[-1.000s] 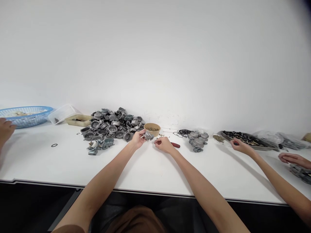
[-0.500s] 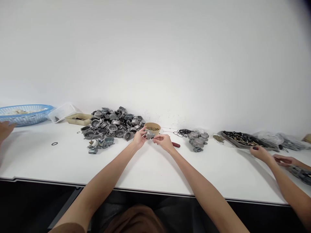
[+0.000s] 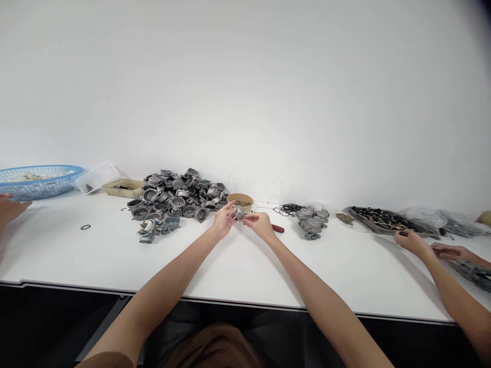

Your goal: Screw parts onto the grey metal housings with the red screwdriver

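Observation:
My left hand [image 3: 224, 221] holds a small grey metal carburetor bowl [image 3: 240, 212] by its left side, above the table. At the bowl's right edge, my right hand [image 3: 258, 224] is closed in a pinch. Whatever lies between those fingertips is too small to make out. Just behind the bowl stands a tan tub [image 3: 241, 198] of small brass pieces. A red-handled tool [image 3: 277, 228] lies by my right hand, partly hidden by it.
Left stands a heap of grey metal bowls [image 3: 178, 199], with a carburetor [image 3: 148, 230] before it. Assembled grey parts [image 3: 313, 222], black rings [image 3: 289, 208] and a parts tray [image 3: 383, 220] lie right. Co-workers' hands [image 3: 412, 243] work at both sides; a blue basket [image 3: 46, 191] sits far left.
My left hand and the carburetor bowl have shifted slightly right, closer to my right fingertips. The bowl appears turned a little. A co-worker's hand at far left has moved slightly.

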The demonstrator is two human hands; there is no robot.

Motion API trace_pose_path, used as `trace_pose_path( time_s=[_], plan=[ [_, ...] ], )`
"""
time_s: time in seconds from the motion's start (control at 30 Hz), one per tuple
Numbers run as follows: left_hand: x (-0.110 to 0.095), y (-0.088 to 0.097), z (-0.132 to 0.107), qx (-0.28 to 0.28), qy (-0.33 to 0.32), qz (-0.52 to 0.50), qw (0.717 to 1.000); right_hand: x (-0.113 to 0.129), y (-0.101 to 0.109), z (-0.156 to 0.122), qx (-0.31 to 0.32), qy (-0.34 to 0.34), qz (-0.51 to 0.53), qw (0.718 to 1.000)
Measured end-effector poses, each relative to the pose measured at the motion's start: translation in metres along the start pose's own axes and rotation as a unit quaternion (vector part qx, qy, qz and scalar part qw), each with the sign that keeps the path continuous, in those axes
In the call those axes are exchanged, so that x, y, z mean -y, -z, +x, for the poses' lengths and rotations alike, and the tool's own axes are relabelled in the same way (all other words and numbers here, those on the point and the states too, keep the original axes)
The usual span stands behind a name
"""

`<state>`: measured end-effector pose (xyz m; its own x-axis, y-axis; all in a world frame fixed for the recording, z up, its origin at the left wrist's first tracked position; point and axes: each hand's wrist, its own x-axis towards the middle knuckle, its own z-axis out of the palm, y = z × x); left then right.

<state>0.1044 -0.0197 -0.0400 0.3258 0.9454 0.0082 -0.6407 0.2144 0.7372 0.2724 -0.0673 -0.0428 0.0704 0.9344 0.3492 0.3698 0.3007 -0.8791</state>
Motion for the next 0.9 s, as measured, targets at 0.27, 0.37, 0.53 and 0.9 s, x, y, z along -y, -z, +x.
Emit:
trace_pose_path(
  time_s=[0.27, 0.37, 0.53, 0.9],
  plan=[
    [0.0003, -0.0021, -0.0032, 0.003, -0.006, 0.000, 1.000, -0.0034, 0.0024, 0.0013, -0.013, 0.013, -0.006, 1.000],
    [0.0008, -0.0014, -0.0022, 0.004, -0.010, 0.002, 1.000, -0.0023, 0.0035, 0.0007, -0.011, 0.020, -0.019, 1.000],
    [0.0018, -0.0003, -0.0008, 0.009, -0.021, -0.003, 1.000, -0.0007, 0.0036, -0.0007, 0.001, 0.032, -0.038, 0.999],
    [0.0014, -0.0001, -0.0018, 0.021, -0.027, -0.012, 0.999, -0.0006, 0.0022, -0.0018, -0.009, 0.029, -0.025, 0.999]
  ],
)
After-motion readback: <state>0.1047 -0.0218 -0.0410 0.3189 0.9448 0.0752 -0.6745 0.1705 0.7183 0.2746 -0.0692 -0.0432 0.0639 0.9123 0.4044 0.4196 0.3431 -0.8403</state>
